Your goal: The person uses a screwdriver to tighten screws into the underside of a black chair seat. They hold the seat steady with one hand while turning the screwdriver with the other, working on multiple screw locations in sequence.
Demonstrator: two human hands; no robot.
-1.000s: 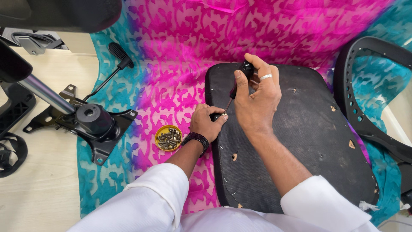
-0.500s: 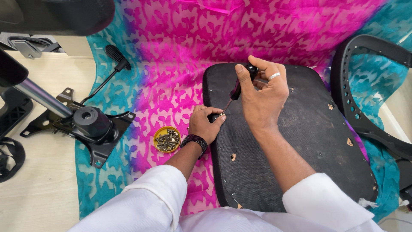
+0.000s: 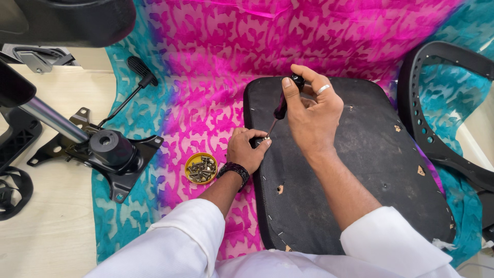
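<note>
Right hand [image 3: 314,110]: closed around a screwdriver [image 3: 280,109], tip at the seat pad's [image 3: 360,175] left edge.
Left hand [image 3: 247,149]: fingers pinched at the tip.
Left: yellow tin of screws [image 3: 201,168].

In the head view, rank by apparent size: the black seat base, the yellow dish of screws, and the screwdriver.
1. black seat base
2. screwdriver, though the right hand hides part of it
3. yellow dish of screws, close to the screwdriver in extent

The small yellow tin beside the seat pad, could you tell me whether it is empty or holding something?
Holding something: the round yellow tin lies open on the patterned cloth, with small metal screws piled inside.
</note>
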